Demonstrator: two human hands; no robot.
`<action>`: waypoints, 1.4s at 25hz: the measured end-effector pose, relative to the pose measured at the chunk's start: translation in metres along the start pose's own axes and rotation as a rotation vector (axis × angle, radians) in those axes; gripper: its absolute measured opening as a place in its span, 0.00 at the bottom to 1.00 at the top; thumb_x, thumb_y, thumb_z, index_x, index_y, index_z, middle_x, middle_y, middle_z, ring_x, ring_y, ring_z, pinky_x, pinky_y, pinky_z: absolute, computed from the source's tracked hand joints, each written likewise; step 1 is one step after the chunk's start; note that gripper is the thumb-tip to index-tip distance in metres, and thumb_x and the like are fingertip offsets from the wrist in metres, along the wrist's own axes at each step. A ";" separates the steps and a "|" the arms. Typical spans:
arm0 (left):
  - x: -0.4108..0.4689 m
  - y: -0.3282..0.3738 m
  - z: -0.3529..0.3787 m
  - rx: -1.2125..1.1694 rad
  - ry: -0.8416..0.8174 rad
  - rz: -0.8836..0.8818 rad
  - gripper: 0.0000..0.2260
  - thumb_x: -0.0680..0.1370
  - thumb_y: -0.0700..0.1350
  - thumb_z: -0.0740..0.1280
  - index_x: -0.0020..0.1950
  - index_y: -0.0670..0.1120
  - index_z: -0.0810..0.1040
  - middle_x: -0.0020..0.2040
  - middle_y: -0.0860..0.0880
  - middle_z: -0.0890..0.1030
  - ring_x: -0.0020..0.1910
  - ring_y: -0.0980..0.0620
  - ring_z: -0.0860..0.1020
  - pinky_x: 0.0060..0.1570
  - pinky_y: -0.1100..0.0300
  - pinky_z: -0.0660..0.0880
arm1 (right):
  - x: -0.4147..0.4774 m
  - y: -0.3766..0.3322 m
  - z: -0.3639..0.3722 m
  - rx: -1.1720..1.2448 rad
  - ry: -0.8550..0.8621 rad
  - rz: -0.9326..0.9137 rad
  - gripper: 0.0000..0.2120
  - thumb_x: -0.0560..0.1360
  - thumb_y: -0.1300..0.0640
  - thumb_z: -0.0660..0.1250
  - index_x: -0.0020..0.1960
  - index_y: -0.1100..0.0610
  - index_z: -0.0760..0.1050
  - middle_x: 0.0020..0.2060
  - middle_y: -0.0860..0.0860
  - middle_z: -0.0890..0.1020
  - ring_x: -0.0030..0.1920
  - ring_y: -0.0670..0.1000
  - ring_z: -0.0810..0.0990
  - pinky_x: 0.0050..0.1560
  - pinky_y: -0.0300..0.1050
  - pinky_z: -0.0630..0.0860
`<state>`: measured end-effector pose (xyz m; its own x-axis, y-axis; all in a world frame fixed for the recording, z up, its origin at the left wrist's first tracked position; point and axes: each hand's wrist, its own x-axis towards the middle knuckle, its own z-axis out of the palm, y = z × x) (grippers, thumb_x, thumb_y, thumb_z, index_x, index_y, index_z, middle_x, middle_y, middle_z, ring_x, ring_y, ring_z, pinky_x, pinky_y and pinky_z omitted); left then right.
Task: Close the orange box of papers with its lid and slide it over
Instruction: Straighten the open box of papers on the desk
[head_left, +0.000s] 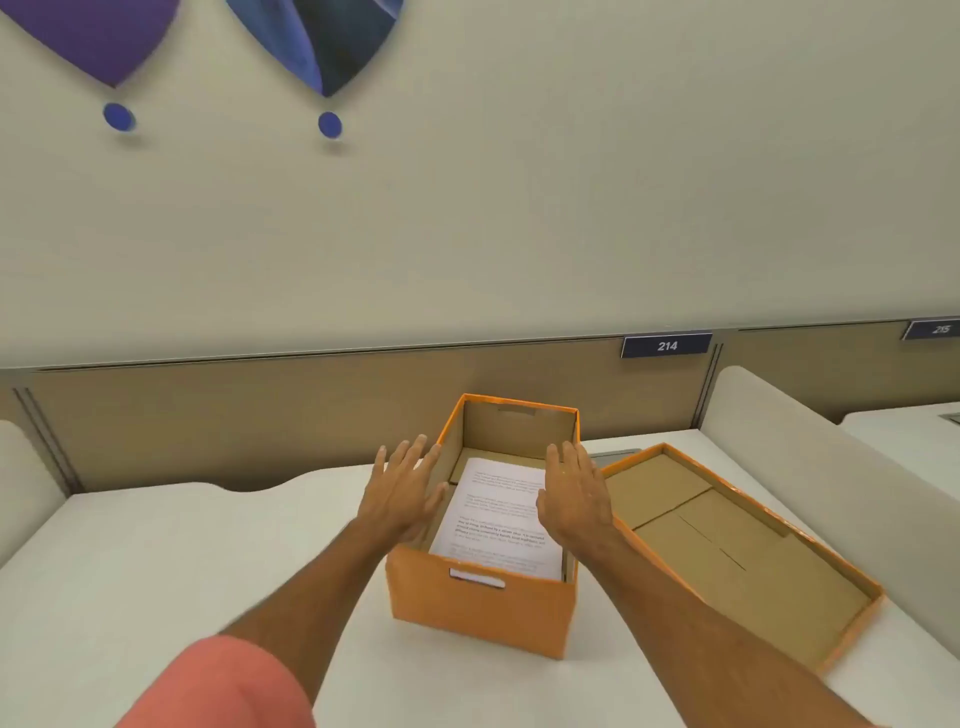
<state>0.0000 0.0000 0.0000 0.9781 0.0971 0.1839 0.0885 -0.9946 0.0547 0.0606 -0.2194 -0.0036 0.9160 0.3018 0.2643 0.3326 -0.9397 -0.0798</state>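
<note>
1. Desk (156, 545): a white surface carrying everything below; a tan partition runs along its far edge, behind the box.
2. Lid (727, 540): lies upside down on the desk just right of the box, its brown cardboard inside facing up and its orange rim showing. Its near-left part is hidden behind the right forearm, so whether it touches the box cannot be told. It is not yet on the box.
3. Box (480, 608): orange outside, brown inside, standing open and upright on the desk, near its middle. A hand slot is cut in its near wall.
4. Papers (498, 519): a white stack of printed sheets lying flat inside the box, well below the rim; a white edge shows through the near slot.
5. Left hand (405, 493): flat, fingers spread, holding nothing; it sits at the box's left wall, thumb over the rim. Contact with the wall cannot be told for certain.
6. Right hand (576, 493): also flat, fingers apart and empty, above the box's right rim and partly over the papers.
7. Progress, as judged: none of the task is done. The papers are in, but the lid must still be picked up, turned over and seated, and the closed box then slid across the desk.
</note>
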 end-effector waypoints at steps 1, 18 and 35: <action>0.010 -0.003 0.005 -0.005 -0.020 -0.006 0.26 0.82 0.55 0.51 0.79 0.49 0.53 0.80 0.46 0.53 0.79 0.45 0.53 0.76 0.44 0.48 | 0.009 0.003 0.007 0.011 -0.012 0.027 0.29 0.78 0.57 0.62 0.76 0.59 0.56 0.75 0.58 0.62 0.77 0.57 0.57 0.76 0.52 0.59; 0.095 -0.019 0.087 -0.341 -0.156 -0.093 0.33 0.77 0.27 0.51 0.79 0.43 0.43 0.80 0.46 0.41 0.76 0.44 0.61 0.70 0.52 0.68 | 0.063 0.032 0.083 0.259 -0.267 0.232 0.42 0.77 0.61 0.66 0.78 0.62 0.40 0.79 0.57 0.43 0.77 0.58 0.59 0.66 0.50 0.73; -0.105 -0.012 0.035 -0.682 -0.065 -0.469 0.23 0.84 0.47 0.47 0.80 0.48 0.46 0.80 0.49 0.54 0.76 0.40 0.61 0.73 0.45 0.59 | -0.069 -0.016 0.020 0.247 -0.294 0.009 0.32 0.77 0.72 0.50 0.78 0.62 0.43 0.80 0.55 0.45 0.73 0.61 0.64 0.67 0.56 0.67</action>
<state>-0.0971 0.0004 -0.0541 0.8790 0.4728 -0.0625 0.3769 -0.6085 0.6983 -0.0035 -0.2218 -0.0398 0.9324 0.3608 -0.0221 0.3353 -0.8861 -0.3200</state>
